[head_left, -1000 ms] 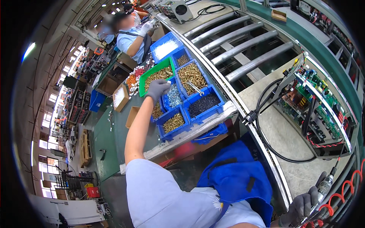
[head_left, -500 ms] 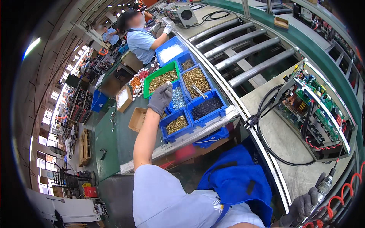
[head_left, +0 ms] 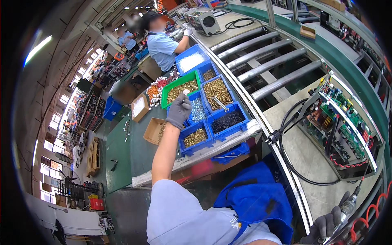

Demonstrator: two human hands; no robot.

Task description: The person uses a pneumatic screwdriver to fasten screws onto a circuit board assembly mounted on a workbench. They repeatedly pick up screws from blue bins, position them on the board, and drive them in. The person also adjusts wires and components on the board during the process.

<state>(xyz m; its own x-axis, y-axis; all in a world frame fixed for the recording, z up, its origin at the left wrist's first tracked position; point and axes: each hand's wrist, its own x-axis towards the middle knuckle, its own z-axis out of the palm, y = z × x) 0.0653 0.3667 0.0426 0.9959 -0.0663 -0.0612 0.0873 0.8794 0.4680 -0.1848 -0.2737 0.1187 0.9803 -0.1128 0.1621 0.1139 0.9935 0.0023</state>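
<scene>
My left hand [head_left: 179, 111], in a grey glove, hovers over the blue parts bins. Its fingers are pinched together, with a small pale spot at their tips that I cannot make out. Closest to it are the green bin [head_left: 164, 96] of brass-coloured parts and a blue bin of small silvery parts [head_left: 198, 110]. At the lower right, my grey-gloved right hand [head_left: 328, 223] is wrapped round a powered screwdriver [head_left: 348, 206]. The screwdriver's thin shaft points up toward the lower edge of an open metal chassis [head_left: 351, 122] carrying green circuit boards.
An open-end wrench [head_left: 221, 104] lies across bins of brass fittings [head_left: 216, 92] and black screws [head_left: 227, 121]. A black cable [head_left: 282, 151] loops beside the chassis. Metal rollers [head_left: 261, 61] run beyond. Red coiled hose [head_left: 364, 222] hangs lower right. A co-worker [head_left: 162, 49] works at the far end.
The whole view has shifted slightly, moving the bench and bins right and down in the picture. My left hand stays pinched over the bins, and my right hand keeps its hold on the screwdriver.
</scene>
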